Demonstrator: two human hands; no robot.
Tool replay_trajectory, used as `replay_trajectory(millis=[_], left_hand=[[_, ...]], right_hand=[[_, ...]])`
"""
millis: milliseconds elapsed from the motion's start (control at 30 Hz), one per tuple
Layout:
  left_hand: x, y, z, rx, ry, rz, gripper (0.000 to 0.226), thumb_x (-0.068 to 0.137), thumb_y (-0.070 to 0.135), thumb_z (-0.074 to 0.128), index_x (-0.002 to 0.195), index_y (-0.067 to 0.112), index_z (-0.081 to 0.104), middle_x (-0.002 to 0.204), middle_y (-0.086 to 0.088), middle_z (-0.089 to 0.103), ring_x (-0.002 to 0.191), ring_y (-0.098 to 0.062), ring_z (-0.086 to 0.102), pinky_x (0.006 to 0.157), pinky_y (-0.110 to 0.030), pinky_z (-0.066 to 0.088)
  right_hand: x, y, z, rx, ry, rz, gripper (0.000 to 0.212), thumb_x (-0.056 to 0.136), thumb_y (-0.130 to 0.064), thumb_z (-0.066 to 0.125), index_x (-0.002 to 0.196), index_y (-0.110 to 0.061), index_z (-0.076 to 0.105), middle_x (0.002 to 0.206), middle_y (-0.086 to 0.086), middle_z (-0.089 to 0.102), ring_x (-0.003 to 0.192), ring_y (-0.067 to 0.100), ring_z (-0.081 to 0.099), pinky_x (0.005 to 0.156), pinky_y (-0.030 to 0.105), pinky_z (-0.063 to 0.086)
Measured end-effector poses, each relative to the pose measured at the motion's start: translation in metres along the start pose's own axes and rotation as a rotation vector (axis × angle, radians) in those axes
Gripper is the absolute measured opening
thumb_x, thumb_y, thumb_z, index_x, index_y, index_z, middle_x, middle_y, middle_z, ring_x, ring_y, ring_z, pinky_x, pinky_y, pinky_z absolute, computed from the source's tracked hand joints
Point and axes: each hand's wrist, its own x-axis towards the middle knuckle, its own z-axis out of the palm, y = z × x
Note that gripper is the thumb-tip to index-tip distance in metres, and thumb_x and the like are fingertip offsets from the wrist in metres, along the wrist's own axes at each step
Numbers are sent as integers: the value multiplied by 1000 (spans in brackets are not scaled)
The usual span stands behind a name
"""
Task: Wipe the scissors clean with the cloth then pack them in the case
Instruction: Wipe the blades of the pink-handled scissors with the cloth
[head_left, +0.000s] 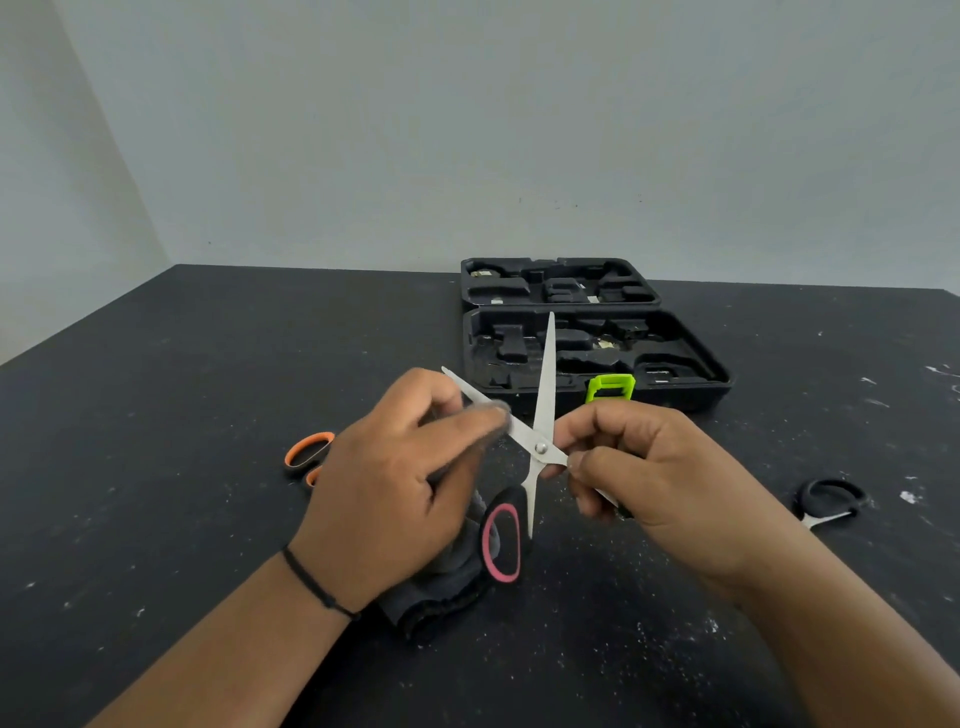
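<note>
A pair of scissors (540, 415) with black handles and a pink-lined loop is held spread open above the table. My right hand (639, 473) grips one handle, which it mostly hides. My left hand (400, 478) pinches a dark grey cloth (441, 592) around the left blade; the cloth hangs down under the hand. The open black case (680, 358) with a green latch lies flat behind the scissors, its moulded slots showing.
Orange-handled scissors (306, 454) lie on the black table left of my left hand, partly hidden. Black-handled scissors (831, 501) lie at the right. White specks dot the table. A pale wall stands behind the case.
</note>
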Motion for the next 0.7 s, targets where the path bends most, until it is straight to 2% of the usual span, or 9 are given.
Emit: replay_trajectory(millis=[67, 233, 400, 567, 700], left_hand=[[-1, 3, 1, -5, -41, 41, 22, 92, 19, 55, 100, 12, 74, 84, -2, 54, 63, -10, 49, 55, -25, 45], [2, -5, -1, 24, 55, -72, 22, 91, 20, 55, 99, 13, 74, 85, -2, 54, 61, -14, 51, 54, -29, 44], [-1, 2, -1, -2, -31, 28, 19, 89, 13, 58, 99, 11, 74, 84, -2, 54, 60, -13, 50, 52, -26, 44], [2, -9, -4, 45, 67, -77, 20, 89, 17, 58, 103, 14, 73, 86, -1, 54, 66, -14, 51, 58, -27, 45], [-2, 0, -2, 17, -1, 37, 18, 87, 6, 62, 98, 9, 75, 84, -3, 55, 63, -15, 51, 54, -28, 45]], right_hand=[[0, -1, 0, 14, 7, -5, 27, 88, -1, 49, 78, -17, 69, 53, -2, 56, 52, 8, 49, 52, 19, 41], [0, -2, -1, 9, -8, -3, 26, 88, 1, 49, 80, -15, 68, 52, -7, 58, 51, 5, 48, 52, 16, 40], [-1, -2, -1, 12, 0, -6, 29, 86, 0, 50, 75, -18, 70, 53, -2, 56, 53, 9, 48, 53, 21, 39], [-2, -3, -5, -3, -12, 9, 23, 86, 3, 48, 83, -9, 68, 51, -6, 58, 50, 5, 47, 52, 19, 39], [-2, -2, -5, 26, -11, 6, 24, 85, 3, 48, 82, -9, 69, 52, -2, 56, 52, 8, 47, 54, 23, 38]])
